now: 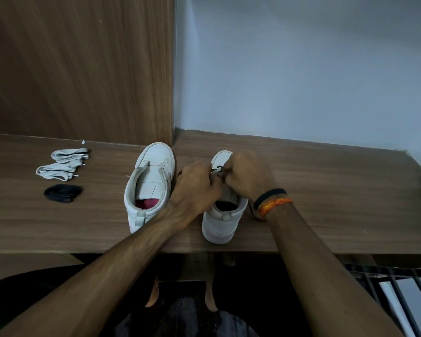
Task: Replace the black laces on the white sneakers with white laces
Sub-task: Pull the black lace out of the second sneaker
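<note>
Roughly halfway: left sneaker [149,183] sits stripped on the tabletop [326,190], its black lace [63,193] piled beside two white laces [63,164], while both hands [197,188] [246,178] pinch the black lace [218,169] on the right sneaker [223,222].

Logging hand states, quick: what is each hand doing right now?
Left hand: grips the tongue of the right-side white leather sneaker.
Right hand: pinches that sneaker's black lace.

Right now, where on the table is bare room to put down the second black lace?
Bare wood lies right of the right sneaker, and between the black lace bundle and left sneaker. It is crowded between the sneakers, where both hands work.
</note>
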